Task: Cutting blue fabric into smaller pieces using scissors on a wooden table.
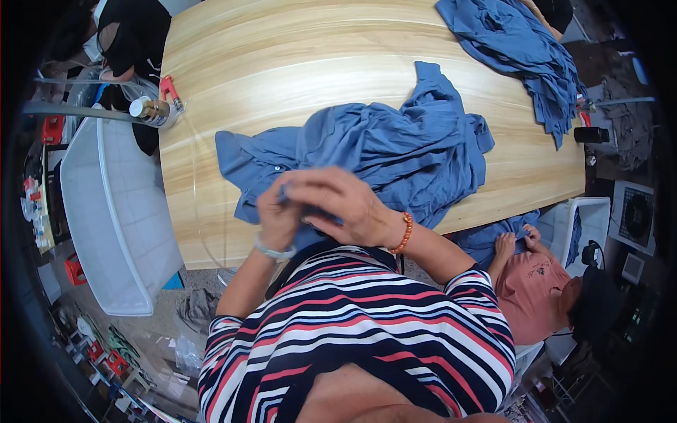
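A crumpled blue shirt lies on the wooden table in front of me, one edge hanging toward my lap. A small pale button shows on it just above my hands. My left hand, with a pale bangle at the wrist, is closed on a bit of the shirt's cloth at the near edge. Over it reaches my right hand, wearing an orange bead bracelet. Its fingers curve toward the left fingertips and are smeared by motion, so whether they grip cloth cannot be made out.
More blue garments lie at the table's far right. A capped bottle and a red-handled tool sit at the left edge. A white bin stands left. A co-worker in pink handles blue cloth at right; another person is far left.
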A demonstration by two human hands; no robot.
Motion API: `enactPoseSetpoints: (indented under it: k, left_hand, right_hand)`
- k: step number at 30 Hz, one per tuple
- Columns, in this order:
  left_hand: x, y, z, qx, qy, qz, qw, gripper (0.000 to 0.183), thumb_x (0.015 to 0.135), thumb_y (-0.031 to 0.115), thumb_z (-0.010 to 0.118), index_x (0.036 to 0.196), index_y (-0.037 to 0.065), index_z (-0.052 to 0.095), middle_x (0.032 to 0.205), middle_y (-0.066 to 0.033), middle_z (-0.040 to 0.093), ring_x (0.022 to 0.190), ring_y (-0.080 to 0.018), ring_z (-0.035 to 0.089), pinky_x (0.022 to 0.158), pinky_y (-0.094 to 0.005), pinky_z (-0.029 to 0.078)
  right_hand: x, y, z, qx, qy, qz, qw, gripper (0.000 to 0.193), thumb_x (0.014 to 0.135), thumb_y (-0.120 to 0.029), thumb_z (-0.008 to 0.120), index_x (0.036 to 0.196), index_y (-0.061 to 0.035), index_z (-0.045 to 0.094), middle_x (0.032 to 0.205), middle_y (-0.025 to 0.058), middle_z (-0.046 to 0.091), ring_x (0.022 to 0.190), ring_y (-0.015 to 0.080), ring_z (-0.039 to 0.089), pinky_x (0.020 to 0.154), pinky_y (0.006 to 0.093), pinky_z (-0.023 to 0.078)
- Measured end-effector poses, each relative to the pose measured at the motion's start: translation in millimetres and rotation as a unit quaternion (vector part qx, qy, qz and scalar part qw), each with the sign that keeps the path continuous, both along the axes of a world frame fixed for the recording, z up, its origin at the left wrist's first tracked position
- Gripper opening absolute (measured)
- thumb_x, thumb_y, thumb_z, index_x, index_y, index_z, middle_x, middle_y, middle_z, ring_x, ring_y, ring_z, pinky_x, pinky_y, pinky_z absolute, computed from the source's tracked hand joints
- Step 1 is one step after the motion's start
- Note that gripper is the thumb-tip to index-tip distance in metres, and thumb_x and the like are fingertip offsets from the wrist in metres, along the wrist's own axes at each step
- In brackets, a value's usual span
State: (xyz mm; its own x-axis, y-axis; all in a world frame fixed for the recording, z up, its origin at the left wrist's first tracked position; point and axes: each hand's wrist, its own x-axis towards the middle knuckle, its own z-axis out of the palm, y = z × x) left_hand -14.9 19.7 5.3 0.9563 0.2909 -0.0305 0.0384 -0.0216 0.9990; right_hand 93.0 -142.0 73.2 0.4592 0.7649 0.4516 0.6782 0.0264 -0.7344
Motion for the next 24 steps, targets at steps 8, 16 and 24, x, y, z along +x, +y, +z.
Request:
enactPoseSetpoints:
  k: [8,16,24]
  left_hand:
    - [5,40,110,-0.223,-0.268,0.161,0.923,0.027,0.086,0.004,0.061,0.113,0.001,0.058,0.110,-0.0141,0.061,0.095,-0.0265,0.062,0.085,-0.0375,0.052]
    - [45,-7,31,0.002,-0.060,-0.060,0.996,0.084,0.072,0.007,0.080,0.141,0.005,0.032,0.139,-0.0091,0.042,0.126,-0.0196,0.042,0.103,-0.0341,0.036]
    - [24,-12,35,-0.435,-0.007,0.024,0.900,0.070,0.078,-0.006,0.070,0.139,0.005,0.037,0.132,-0.0092,0.051,0.118,-0.0210,0.052,0.104,-0.0369,0.041]
  right_hand:
    - [100,-48,-82,-0.266,-0.114,-0.263,0.920,0.043,0.064,-0.005,0.065,0.107,-0.0072,0.061,0.096,0.0132,0.066,0.100,0.0328,0.059,0.090,0.0424,0.043]
    - [59,-4,18,0.014,0.274,-0.056,0.960,0.040,0.074,-0.004,0.062,0.111,0.0037,0.053,0.088,0.0218,0.062,0.084,0.0236,0.063,0.078,0.0334,0.049]
    - [45,-14,8,-0.212,0.230,0.043,0.949,0.116,0.061,-0.032,0.088,0.148,-0.0017,0.016,0.143,0.0198,0.038,0.126,0.0306,0.044,0.103,0.0390,0.037]
